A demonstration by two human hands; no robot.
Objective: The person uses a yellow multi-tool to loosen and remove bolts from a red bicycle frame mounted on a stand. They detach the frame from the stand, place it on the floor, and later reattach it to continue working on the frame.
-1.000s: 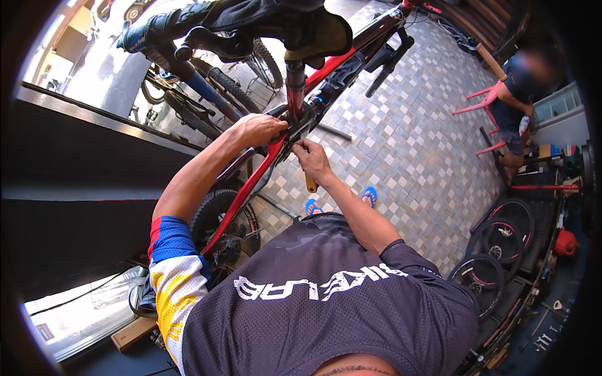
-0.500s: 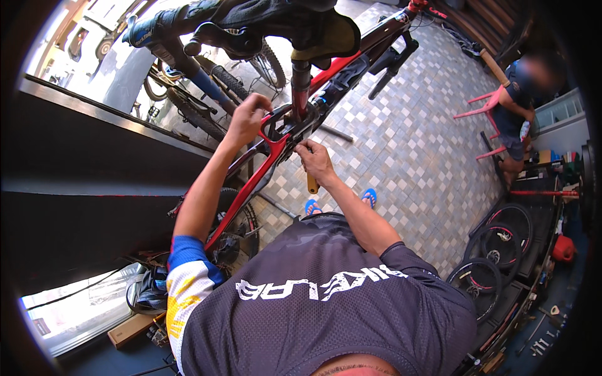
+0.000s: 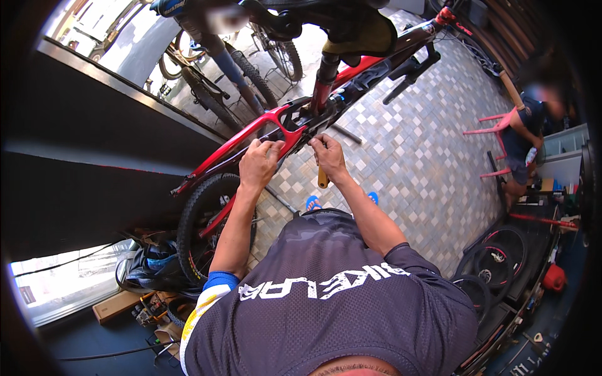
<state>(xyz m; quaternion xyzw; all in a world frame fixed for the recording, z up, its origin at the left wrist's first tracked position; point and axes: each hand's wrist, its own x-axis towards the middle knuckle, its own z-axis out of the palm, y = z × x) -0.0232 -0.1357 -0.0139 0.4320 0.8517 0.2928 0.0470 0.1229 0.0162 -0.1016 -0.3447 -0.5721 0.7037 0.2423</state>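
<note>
A red and black bicycle (image 3: 276,116) hangs by its seatpost from a work stand (image 3: 226,62). My left hand (image 3: 259,164) is beside the lower red frame tube, its thumb and fingers curled close together; what is between them, if anything, is too small to make out. My right hand (image 3: 328,156) is closed at the frame's underside near the seat-tube junction, fingertips on something I cannot make out. A gold-coloured bar with a rounded end (image 3: 323,178) hangs below its fingers. The rear wheel (image 3: 191,232) is at the lower left, partly behind my left arm.
Other bicycles (image 3: 207,94) stand at the upper left. A dark wall panel (image 3: 94,188) runs along the left. A seated person (image 3: 527,131) is on a pink chair (image 3: 486,122) at the right, near loose wheels (image 3: 501,263), a red container (image 3: 555,276) and shelving.
My left hand has come down and toward me from the upper frame junction. The bicycle has swung, so its red stays now reach further left and the stand's head appears further right.
</note>
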